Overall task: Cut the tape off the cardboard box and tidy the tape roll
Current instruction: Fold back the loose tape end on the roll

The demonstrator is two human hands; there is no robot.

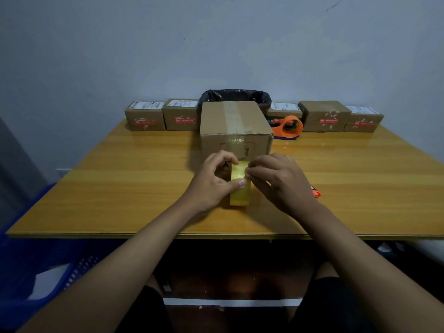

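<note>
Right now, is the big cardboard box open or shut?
Shut. The cardboard box has its top flaps flat and closed, with a tape strip running along the seam and down the front.

dim, soft focus (warped edges)

Five small parcels (145, 118), black-lined bin (236, 95), orange dispenser (288, 128) on table (120, 188).

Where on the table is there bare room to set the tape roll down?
Bare wood lies left of the left hand and cardboard box, out to the table edge, and right of the box below the orange dispenser. The back row of small boxes is crowded; an orange tool lies by the right hand.
</note>
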